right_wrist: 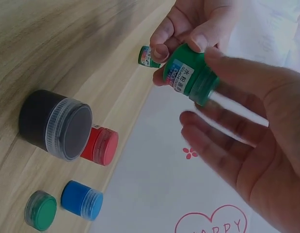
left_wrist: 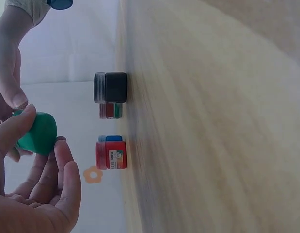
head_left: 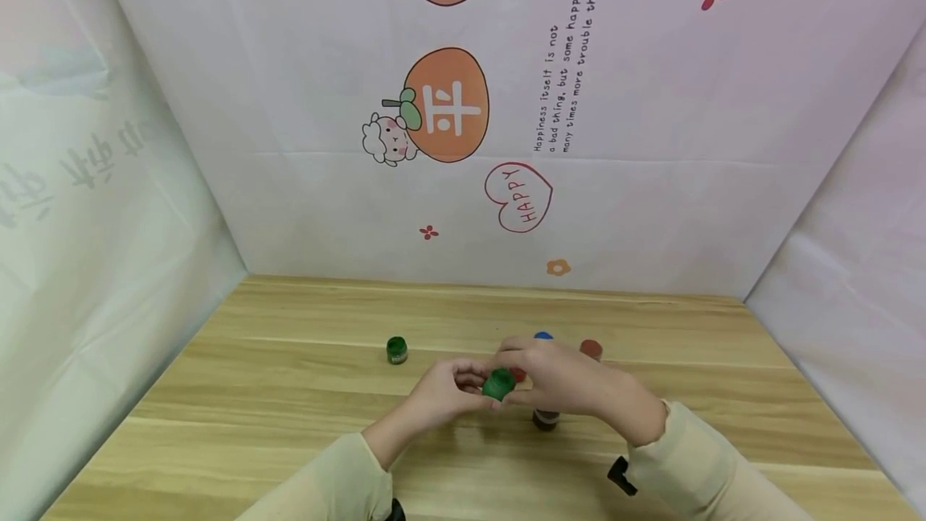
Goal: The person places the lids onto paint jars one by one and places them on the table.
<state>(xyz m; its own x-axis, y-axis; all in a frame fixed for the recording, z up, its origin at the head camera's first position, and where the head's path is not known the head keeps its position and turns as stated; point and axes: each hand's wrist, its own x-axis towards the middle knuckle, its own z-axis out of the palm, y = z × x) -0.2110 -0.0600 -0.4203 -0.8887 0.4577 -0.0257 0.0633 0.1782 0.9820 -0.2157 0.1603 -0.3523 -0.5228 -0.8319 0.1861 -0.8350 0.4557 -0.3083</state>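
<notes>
A small green paint jar (right_wrist: 181,73) with a printed label and a clear-rimmed lid (right_wrist: 204,87) is held up off the table between both hands. My left hand (head_left: 448,392) grips its body, thumb on one side and fingertips (left_wrist: 62,145) on the other. Around the lid end, my right hand (head_left: 560,376) pinches with thumb and index finger; its other fingers are spread apart in the right wrist view. Below and beside the right hand stand a dark jar (head_left: 546,420) and a red jar (left_wrist: 111,155), the latter partly covered in the head view.
Another green jar (head_left: 396,350) stands on the wooden table (head_left: 289,392) to the left. Beyond the right hand are a blue jar (right_wrist: 82,200) and a jar with a reddish-brown top (head_left: 591,349). White printed sheets (head_left: 325,215) enclose the table's back and sides.
</notes>
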